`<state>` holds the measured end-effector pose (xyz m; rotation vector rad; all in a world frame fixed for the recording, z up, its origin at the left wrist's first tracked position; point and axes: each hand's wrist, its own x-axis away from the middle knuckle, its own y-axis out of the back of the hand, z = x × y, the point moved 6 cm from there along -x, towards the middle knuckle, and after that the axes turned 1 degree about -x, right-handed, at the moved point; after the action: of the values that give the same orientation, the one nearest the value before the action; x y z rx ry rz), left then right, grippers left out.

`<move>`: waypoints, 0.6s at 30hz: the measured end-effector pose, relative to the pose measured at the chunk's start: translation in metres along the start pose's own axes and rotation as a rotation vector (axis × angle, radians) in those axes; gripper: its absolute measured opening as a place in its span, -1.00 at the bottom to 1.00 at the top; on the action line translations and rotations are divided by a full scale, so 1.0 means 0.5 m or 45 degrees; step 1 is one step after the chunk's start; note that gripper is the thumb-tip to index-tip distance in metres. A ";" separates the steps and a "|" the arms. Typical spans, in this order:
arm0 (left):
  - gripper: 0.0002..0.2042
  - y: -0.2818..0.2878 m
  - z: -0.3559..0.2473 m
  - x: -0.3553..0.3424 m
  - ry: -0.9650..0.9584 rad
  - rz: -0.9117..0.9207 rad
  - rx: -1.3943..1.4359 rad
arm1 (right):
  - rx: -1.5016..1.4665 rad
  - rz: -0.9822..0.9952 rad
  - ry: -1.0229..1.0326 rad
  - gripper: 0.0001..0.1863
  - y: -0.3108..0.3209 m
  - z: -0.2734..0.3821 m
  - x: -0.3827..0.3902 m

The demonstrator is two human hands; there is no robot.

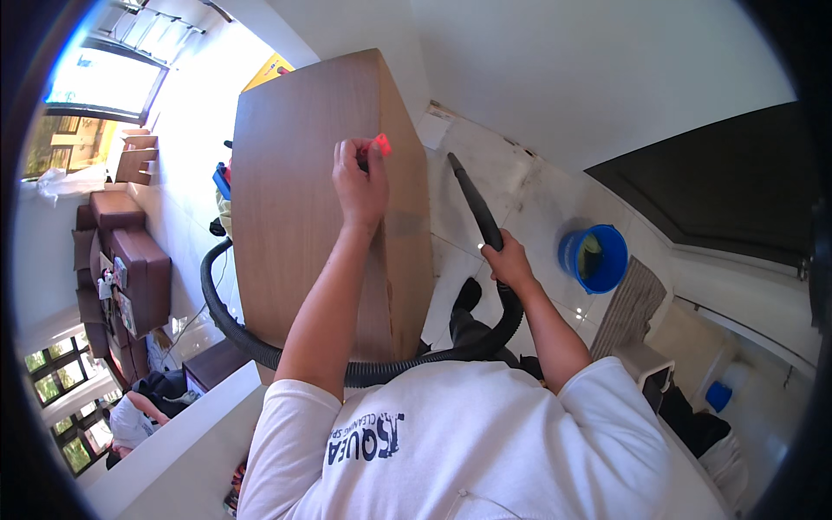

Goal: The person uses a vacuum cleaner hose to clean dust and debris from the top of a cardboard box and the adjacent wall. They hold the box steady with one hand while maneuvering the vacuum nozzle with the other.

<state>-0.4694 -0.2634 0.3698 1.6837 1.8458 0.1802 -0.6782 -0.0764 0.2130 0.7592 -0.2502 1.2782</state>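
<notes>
My left hand (359,178) is over the wooden cabinet (303,217), near its right edge, its fingers closed on a small bright red object (383,145) whose kind I cannot make out. My right hand (508,260) grips the black vacuum hose at its rigid wand (468,195). The wand's narrow tip points forward at the tiled floor (454,237) between the cabinet and the wall. The ribbed hose (247,338) curves round the near end of the cabinet, past my body, to its left side.
A blue bucket (612,264) with greenish contents stands at the right, beside a grey mat (628,308). A dark panel (702,182) is at the upper right. At the left are a brown sofa (139,269), windows and another person (130,420) behind a low white partition (208,420).
</notes>
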 end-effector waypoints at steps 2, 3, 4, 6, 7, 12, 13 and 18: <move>-0.89 0.000 0.000 -0.001 0.002 0.000 -0.005 | 0.047 0.009 0.001 -0.53 -0.006 -0.007 0.000; -0.89 0.002 0.002 0.001 0.012 -0.001 -0.013 | 0.083 0.020 -0.013 -0.52 -0.012 -0.009 0.010; -0.90 0.004 0.005 0.000 0.022 -0.002 -0.021 | 0.119 0.031 -0.027 -0.51 -0.018 -0.012 0.018; -0.90 0.003 0.003 0.002 -0.036 -0.013 -0.023 | 0.172 -0.007 -0.051 -0.47 -0.029 -0.035 0.014; -0.90 0.003 0.002 0.002 -0.064 -0.019 -0.025 | 0.205 -0.031 -0.034 -0.46 -0.034 -0.040 0.006; -0.90 -0.001 -0.003 0.003 0.015 0.007 -0.011 | 0.233 -0.173 0.062 -0.50 -0.058 -0.043 -0.050; -0.90 -0.001 -0.004 0.003 0.013 0.007 -0.023 | 0.252 -0.163 0.033 -0.49 -0.063 -0.038 -0.058; -0.90 0.001 0.003 0.000 0.008 0.013 -0.053 | 0.332 -0.230 0.020 -0.45 -0.095 -0.014 -0.044</move>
<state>-0.4683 -0.2636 0.3689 1.6659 1.8265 0.2270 -0.6424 -0.0927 0.1777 0.9710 -0.0003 1.1565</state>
